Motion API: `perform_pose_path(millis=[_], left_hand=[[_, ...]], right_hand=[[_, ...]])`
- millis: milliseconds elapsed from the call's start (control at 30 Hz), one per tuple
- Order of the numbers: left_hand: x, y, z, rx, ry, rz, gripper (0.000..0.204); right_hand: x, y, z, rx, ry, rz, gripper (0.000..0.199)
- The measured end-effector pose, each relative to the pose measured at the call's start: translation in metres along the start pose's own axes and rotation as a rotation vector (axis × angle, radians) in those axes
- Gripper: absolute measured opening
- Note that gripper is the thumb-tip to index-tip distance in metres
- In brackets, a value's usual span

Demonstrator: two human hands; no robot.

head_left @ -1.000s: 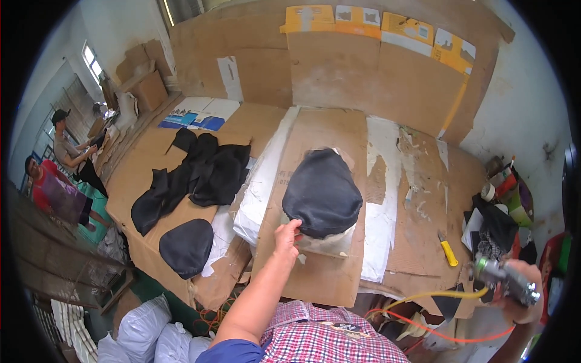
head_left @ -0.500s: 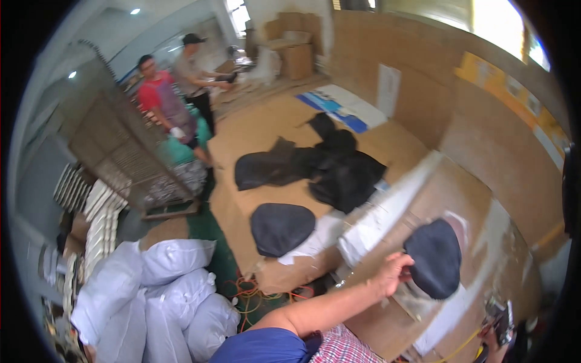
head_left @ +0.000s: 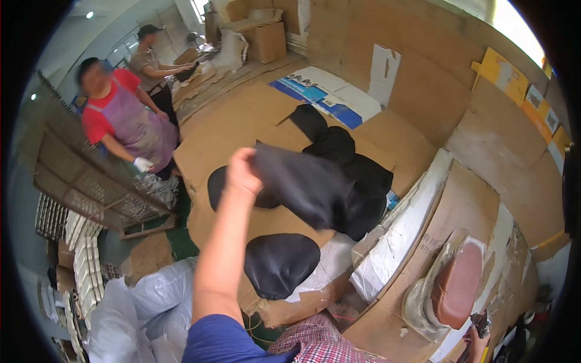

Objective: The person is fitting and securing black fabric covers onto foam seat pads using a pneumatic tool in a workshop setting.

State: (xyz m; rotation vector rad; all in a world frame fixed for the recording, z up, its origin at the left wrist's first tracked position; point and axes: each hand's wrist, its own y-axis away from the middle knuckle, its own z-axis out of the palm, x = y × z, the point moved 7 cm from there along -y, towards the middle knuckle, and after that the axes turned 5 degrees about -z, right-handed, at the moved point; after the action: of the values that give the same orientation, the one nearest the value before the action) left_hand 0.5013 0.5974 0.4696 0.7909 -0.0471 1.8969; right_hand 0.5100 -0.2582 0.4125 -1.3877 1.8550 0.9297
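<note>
A black cover (head_left: 302,184) is now held aloft in the closed left hand (head_left: 242,172), lifted off the brown seat form (head_left: 457,290), left bare at the table's right edge; the right hand (head_left: 475,342)'s grip cannot be told.

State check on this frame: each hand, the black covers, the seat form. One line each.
left hand: raised, gripping the black cover
black cover: lifted off the bench, hanging limp
right hand: low at the frame edge, holding a tool
domed black cover: lying at the bench edge, untouched
pile of black covers: heaped on cardboard
reddish-brown seat form: bare, uncovered
</note>
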Motion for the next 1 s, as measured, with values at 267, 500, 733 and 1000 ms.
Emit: perform_pose_path(millis=[267, 500, 733, 1000], left_hand=[[0.187, -0.094, -0.169, 0.613, 0.022, 0.364, 0.079], [-0.033, -0.157, -0.117, 0.089, -1.321, 0.393, 0.069], [-0.234, -0.139, -0.098, -0.112, -2.145, 0.118, 0.068], [-0.172, -0.247, -0.028, 0.153, -1.739, 0.686, 0.06]], right_hand=[[-0.022, 0.005, 0.024, 0.08, 0.117, 0.091, 0.03], [-0.048, 0.012, 0.05, 0.149, 0.251, 0.094, 0.029], [-0.067, 0.022, 0.062, 0.209, 0.284, 0.054, 0.033], [-0.072, 0.024, 0.057, 0.259, 0.405, 0.049, 0.037]])
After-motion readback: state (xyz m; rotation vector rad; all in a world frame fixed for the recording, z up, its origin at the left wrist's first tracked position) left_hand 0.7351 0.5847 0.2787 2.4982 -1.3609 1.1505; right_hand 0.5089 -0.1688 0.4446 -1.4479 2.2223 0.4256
